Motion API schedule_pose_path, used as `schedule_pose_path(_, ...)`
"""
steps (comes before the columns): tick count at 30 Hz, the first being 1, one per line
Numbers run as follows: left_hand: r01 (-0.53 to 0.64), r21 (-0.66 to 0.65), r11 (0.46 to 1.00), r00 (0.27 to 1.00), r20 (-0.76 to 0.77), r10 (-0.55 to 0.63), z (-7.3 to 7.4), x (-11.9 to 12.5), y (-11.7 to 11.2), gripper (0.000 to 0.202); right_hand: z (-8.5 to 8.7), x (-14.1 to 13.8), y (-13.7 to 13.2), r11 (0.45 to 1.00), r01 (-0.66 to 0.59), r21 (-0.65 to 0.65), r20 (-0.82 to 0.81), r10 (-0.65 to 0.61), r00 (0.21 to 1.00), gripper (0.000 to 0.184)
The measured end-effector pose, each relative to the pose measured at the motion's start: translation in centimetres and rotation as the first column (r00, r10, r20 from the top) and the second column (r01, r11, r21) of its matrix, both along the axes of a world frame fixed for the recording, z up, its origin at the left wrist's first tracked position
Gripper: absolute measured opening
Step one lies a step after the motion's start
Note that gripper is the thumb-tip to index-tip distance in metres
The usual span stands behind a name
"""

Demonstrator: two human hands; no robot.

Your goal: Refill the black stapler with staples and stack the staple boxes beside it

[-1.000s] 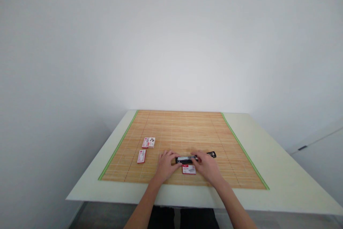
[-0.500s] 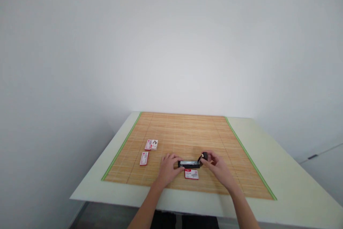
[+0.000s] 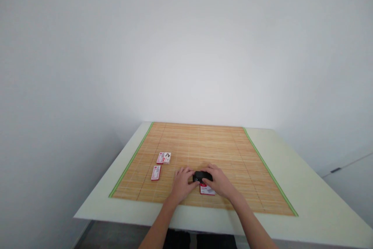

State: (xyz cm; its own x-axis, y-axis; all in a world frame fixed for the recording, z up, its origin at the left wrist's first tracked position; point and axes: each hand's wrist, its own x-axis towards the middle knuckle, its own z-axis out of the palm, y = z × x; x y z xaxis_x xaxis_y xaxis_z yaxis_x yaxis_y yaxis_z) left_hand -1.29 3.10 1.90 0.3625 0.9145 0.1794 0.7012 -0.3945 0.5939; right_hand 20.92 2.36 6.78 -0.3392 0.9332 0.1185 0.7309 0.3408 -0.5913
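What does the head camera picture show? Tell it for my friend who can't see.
Two bare hands, the left hand and the right hand, press together on a small black stapler lying on a woven bamboo mat. Three little red and white boxes lie on the mat, which covers a pale table.

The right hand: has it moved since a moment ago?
Yes. The right hand came leftward onto the stapler, closing in above the red box.
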Motion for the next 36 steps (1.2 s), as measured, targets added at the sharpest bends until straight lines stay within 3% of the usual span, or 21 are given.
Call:
schedule_pose_path(4,-0.049,0.016,0.999,0.998,0.035,0.048,-0.1,0.2,0.0,0.055,-0.7,2.9,-0.5,0.987,0.159,0.0,-0.094,-0.158,0.983,0.025)
schedule_pose_path(8,-0.065,0.01,0.998,0.997,0.053,0.064,0.4,0.2,-0.4,0.048,-2.8,4.4,-1.8,0.93,0.366,-0.001,-0.168,-0.361,0.917,0.031)
schedule_pose_path(11,0.035,0.002,0.999,0.997,0.064,-0.035,1.4,0.5,-1.1,0.049,-4.5,4.3,-3.1,0.884,0.465,-0.036,-0.293,-0.455,0.841,0.043)
schedule_pose_path(14,0.185,-0.003,0.983,0.982,0.05,-0.184,2.3,1.4,-2.2,0.064,-5.5,3.5,-3.9,0.846,0.523,-0.103,-0.366,-0.521,0.771,0.052)
schedule_pose_path(18,0.238,0.008,0.971,0.971,-0.021,-0.237,2.3,3.0,-3.0,0.073,-5.5,2.6,-4.1,0.84,0.526,-0.129,-0.393,-0.531,0.751,0.054)
schedule_pose_path(23,-0.074,0.022,0.997,0.997,-0.01,0.074,0.5,2.8,-3.1,0.054,-4.6,2.5,-4.2,0.839,0.519,-0.163,-0.391,-0.538,0.747,0.056)
schedule_pose_path(25,-0.136,0.011,0.991,0.991,0.019,0.135,0.1,1.8,-2.9,0.059,-4.2,2.6,-4.4,0.85,0.494,-0.184,-0.389,-0.524,0.758,0.056)
schedule_pose_path(28,-0.01,-0.032,0.999,0.999,0.044,0.011,0.3,0.0,-2.6,0.076,-3.8,2.7,-4.6,0.87,0.452,-0.196,-0.392,-0.492,0.777,0.054)
schedule_pose_path(31,0.09,-0.092,0.992,0.995,0.04,-0.087,1.2,-0.9,-2.2,0.071,-3.8,2.5,-4.7,0.879,0.426,-0.216,-0.391,-0.478,0.787,0.053)
schedule_pose_path(36,0.126,-0.076,0.989,0.992,0.016,-0.125,1.9,0.5,-1.7,0.064,-4.5,0.8,-5.3,0.891,0.322,-0.321,-0.448,-0.443,0.776,0.055)
